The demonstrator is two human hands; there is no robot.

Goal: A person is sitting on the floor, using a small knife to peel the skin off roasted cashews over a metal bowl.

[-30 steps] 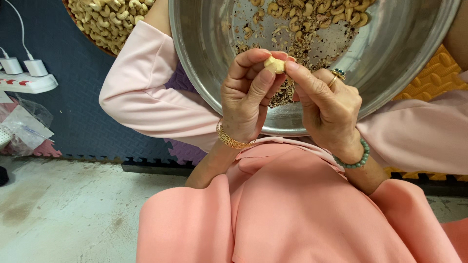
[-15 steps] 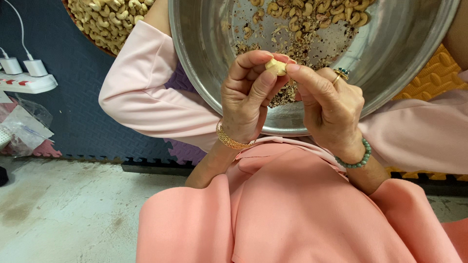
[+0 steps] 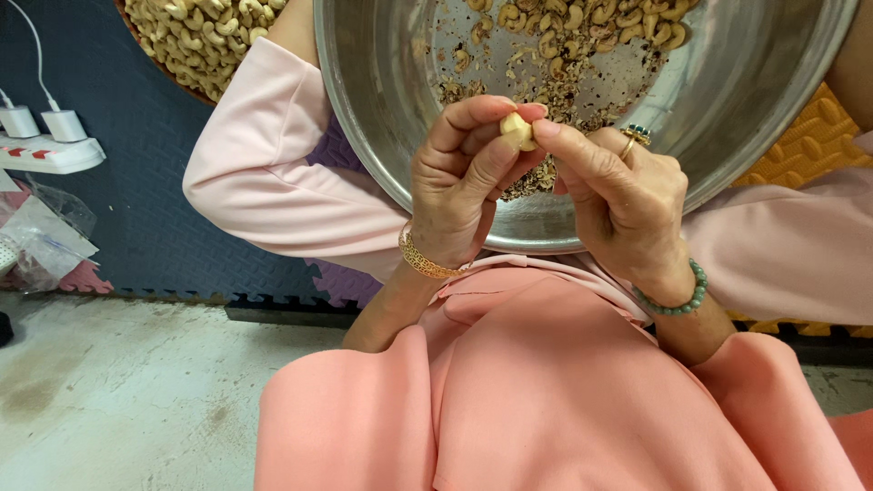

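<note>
Pale cashew (image 3: pixel 518 130) pinched between left hand (image 3: pixel 464 186) and right hand (image 3: pixel 618 195) fingertips, above steel bowl's near rim (image 3: pixel 546 238).

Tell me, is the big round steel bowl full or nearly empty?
Nearly empty: the big round steel bowl shows bare metal, with cashews and husk bits at its bottom.

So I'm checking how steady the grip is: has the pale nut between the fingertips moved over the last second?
No. The nut sits at the same spot against the steel bowl's near rim, pinched by the left hand and right hand.

Pale cream cashew (image 3: pixel 517 130), silver steel bowl (image 3: pixel 382 118), peach-pink sleeves (image 3: pixel 264 182).
</note>
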